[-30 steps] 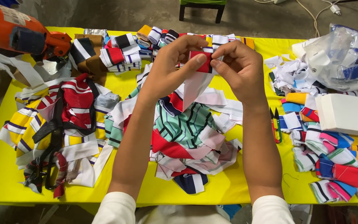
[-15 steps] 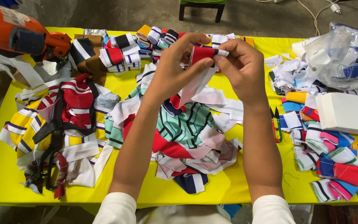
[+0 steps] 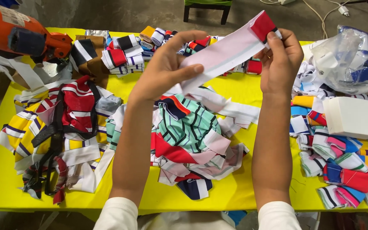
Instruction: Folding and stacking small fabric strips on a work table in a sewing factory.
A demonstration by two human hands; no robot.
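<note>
Left hand: the left hand (image 3: 167, 70) is raised above the worktop (image 3: 252, 91), forearm upright, thumb and fingers (image 3: 191, 69) closed on the lower end of the fabric strip (image 3: 224, 53).
Right hand: the right hand (image 3: 281, 59) is raised level with it, fingers pinched shut on the strip's upper, red end.
Fabric strip: a flat, soft band, pale pink-white with a faint grey line and a red end, stretched taut at a slant between both hands, above the centre of the worktop.
Worktop: smooth, bright yellow, rectangular.
Centre heap: a loose pile of knit scraps (image 3: 188, 132), green with dark stripes, red, white and navy, directly below the hands.
Far edge: a row of folded striped pieces (image 3: 128, 53).
Right side: a white rectangular box (image 3: 356, 117) lying over folded multicoloured bands (image 3: 346, 166); a crumpled clear plastic bag (image 3: 352, 57) behind it.
Left side: an orange power tool (image 3: 20, 36), hard-shelled; black scissors (image 3: 50, 149) on striped scraps.
</note>
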